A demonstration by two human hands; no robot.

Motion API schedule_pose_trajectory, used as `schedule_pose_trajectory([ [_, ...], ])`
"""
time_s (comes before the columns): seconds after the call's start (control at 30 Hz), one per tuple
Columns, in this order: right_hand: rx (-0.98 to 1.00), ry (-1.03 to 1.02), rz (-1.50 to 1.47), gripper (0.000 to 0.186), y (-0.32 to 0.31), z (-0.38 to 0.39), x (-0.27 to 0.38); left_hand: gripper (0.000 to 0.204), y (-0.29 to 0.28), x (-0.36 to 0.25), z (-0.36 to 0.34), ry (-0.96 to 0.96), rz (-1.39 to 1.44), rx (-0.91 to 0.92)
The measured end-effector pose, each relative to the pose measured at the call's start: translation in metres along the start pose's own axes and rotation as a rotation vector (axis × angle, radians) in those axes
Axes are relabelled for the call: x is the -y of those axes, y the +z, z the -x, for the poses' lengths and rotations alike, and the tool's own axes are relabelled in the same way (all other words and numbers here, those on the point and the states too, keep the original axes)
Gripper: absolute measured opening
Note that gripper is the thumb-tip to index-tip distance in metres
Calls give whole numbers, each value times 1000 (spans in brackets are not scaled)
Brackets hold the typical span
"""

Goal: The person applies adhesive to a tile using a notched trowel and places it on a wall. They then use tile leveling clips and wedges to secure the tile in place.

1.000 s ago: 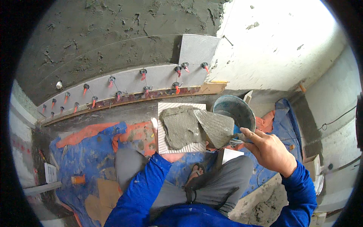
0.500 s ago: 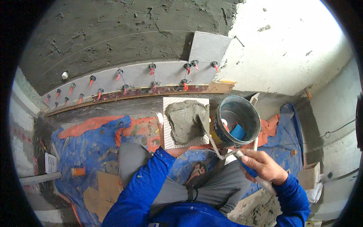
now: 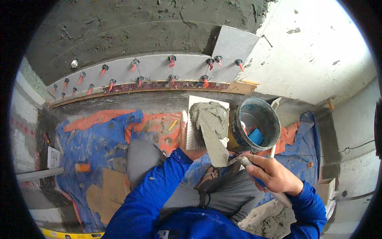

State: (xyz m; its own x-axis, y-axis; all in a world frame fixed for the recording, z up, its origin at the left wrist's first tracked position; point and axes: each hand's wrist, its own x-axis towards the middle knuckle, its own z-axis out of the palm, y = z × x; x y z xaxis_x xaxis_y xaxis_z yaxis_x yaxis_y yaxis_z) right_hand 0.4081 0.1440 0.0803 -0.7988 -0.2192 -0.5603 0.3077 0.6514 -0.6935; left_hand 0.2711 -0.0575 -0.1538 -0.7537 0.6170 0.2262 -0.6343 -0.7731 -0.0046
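Observation:
My left hand point(image 3: 184, 131) is wrapped round the underside and left edge of a white ribbed tile point(image 3: 193, 141), much of it hidden by the tile. A thick heap of wet grey mortar point(image 3: 213, 113) covers most of the tile's face. My right hand point(image 3: 270, 175) is closed on the handle of a trowel point(image 3: 215, 149), whose mortar-coated blade lies over the lower part of the heap. Just right of the tile stands a dark bucket point(image 3: 270, 123) holding a blue object point(image 3: 255, 136) and smaller items.
Grey wall tiles point(image 3: 234, 42) with red-handled levelling clips run along a mortared wall point(image 3: 139, 24), above a wooden batten point(image 3: 155, 86). Blue tarp point(image 3: 87, 147), orange sheeting and cardboard point(image 3: 115, 183) cover the floor. A yellow level point(image 3: 71, 233) lies bottom left; boxes point(image 3: 324, 189) stand right.
The trowel blade has swung from flat across the tile's right side, through edge-on, to angled down over its lower part; the mortar is reshaped. The whole view has shifted, revealing the yellow level.

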Motion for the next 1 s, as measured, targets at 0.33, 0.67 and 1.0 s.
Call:
schedule_pose_trajectory([
  [0.33,-169,-301,417,49,13,14,-7,96,21,-3,-14,-98,-27,-51],
  [0.67,-472,-220,-397,51,-6,53,-35,97,17,-4,-10,-36,40,94],
  [1.0,-1896,315,-926,31,174,124,-377,86,-30,-9,-18,-61,-305,-224],
])
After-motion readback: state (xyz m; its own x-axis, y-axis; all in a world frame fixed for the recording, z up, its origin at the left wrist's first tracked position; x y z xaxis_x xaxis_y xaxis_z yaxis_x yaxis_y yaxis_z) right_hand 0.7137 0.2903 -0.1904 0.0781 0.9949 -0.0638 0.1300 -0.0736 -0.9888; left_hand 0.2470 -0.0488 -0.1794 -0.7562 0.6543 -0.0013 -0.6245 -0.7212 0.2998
